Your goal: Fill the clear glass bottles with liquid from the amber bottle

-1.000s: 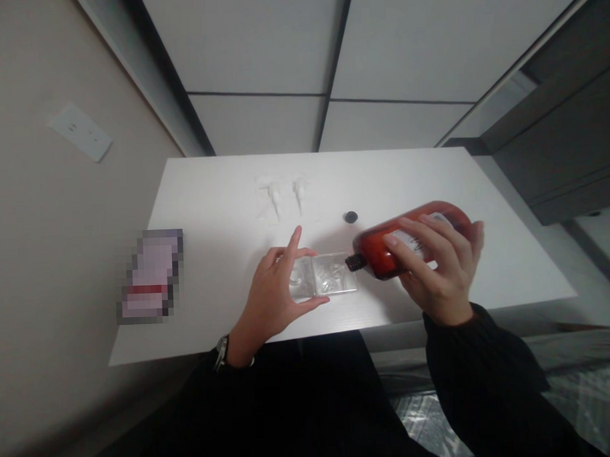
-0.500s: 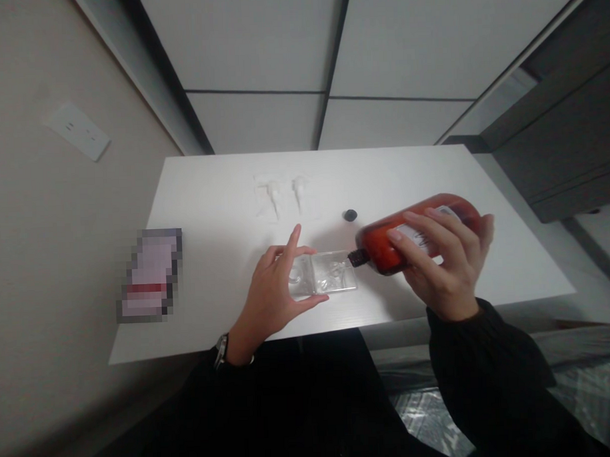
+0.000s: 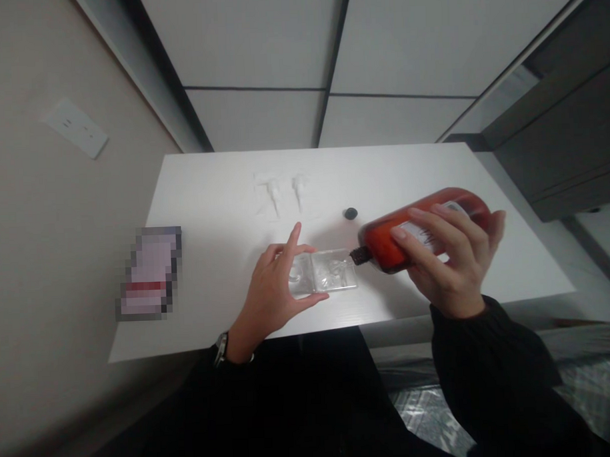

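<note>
In my right hand (image 3: 451, 270) is a large amber bottle (image 3: 385, 242) with a white label, held tilted on its side. Its uncapped black threaded neck points left and slightly down, over the right edge of a clear plastic box (image 3: 334, 271). What lies inside the box is see-through; it may be liquid, but I cannot tell. My left hand (image 3: 277, 286) braces the left part of the box, thumb along the near edge and fingers at the far edge, with the index finger raised. A black cap (image 3: 351, 214) lies on the table beyond the bottle neck.
Two white pump or nozzle heads (image 3: 298, 189) lie on clear wrapping toward the back of the white table (image 3: 208, 192). A blurred-out phone-like object (image 3: 149, 274) is near the left edge. A wall with a socket (image 3: 78, 126) rises at left, cabinet panels behind.
The bottle and my right hand have shifted slightly to the right, drawing the neck a little away from the box's middle. My left hand and the box stay in place.
</note>
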The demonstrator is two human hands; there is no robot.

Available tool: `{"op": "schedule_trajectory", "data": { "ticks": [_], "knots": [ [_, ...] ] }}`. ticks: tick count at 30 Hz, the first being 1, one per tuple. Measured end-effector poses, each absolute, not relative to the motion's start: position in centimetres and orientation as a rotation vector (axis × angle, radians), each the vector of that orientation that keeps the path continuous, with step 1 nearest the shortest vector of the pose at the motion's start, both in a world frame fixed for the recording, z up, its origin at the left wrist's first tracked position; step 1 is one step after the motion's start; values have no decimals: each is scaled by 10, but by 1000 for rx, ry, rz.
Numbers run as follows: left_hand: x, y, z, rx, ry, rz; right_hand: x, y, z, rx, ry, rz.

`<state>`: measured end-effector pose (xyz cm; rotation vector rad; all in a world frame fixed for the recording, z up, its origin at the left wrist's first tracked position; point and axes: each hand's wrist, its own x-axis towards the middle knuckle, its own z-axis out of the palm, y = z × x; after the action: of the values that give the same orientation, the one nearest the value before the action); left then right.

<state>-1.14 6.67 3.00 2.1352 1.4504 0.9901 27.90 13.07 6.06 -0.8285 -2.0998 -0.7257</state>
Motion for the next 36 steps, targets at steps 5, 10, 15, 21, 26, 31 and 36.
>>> {"op": "schedule_trajectory", "data": {
  "ticks": [5,10,15,21,26,31,36],
  "knots": [
    [-12,67,30,2135,1446,984,279,130,64,-814,-2109,-714],
    [-12,67,30,2142,1431,995,281,128,67,-837,-2128,-699],
    [-12,67,30,2137,1440,992,282,130,69,-829,-2134,-744],
    [-12,67,31,2142,1441,970,284,129,69,-829,-2132,-714],
    [-12,67,30,2138,1444,974,285,131,71,-821,-2126,-747],
    [-12,66,30,2140,1438,985,285,134,74,-746,-2102,-844],
    [-12,66,31,2134,1451,965,285,133,76,-774,-2126,-817]
  ]
}}
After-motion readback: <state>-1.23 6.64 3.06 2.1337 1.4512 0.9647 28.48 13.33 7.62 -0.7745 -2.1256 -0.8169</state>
